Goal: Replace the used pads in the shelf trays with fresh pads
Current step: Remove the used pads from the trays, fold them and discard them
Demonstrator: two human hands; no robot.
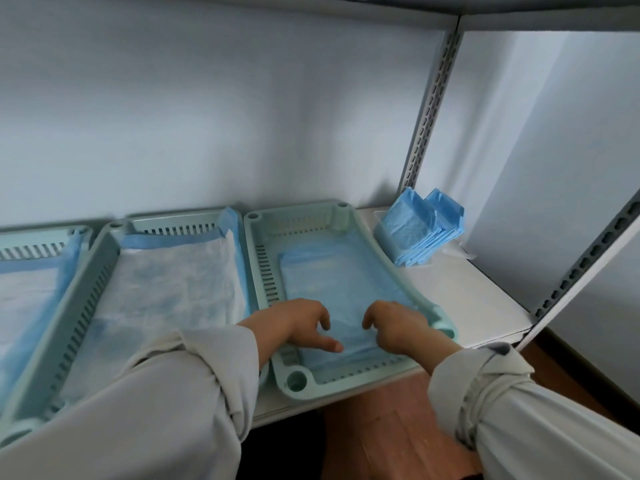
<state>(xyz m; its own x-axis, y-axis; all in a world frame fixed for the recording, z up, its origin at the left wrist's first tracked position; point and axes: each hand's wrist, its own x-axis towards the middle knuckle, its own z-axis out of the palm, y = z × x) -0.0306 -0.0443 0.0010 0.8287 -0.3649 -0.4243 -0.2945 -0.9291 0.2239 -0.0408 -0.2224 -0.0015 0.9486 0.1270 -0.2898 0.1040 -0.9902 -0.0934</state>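
Three pale green slotted trays stand side by side on a white shelf. In the right tray (pixel 258 237) lies a blue pad (pixel 332 278), still partly folded. My left hand (pixel 301 323) and my right hand (pixel 398 325) rest on the pad's near end, fingers curled and spread against it; whether either pinches the pad I cannot tell. The middle tray (pixel 114 244) holds a spread pad (pixel 173 289), white side up with blue borders. The left tray (pixel 79 233) holds a similar white pad (pixel 24 296). A stack of folded blue pads (pixel 419 230) sits to the right of the trays.
A slotted metal upright (pixel 429 109) stands behind the folded stack, another (pixel 588 258) at the shelf's front right corner. The white shelf (pixel 467 296) runs right of the trays. Wooden floor (pixel 381 427) shows below the shelf edge. A white wall backs the shelf.
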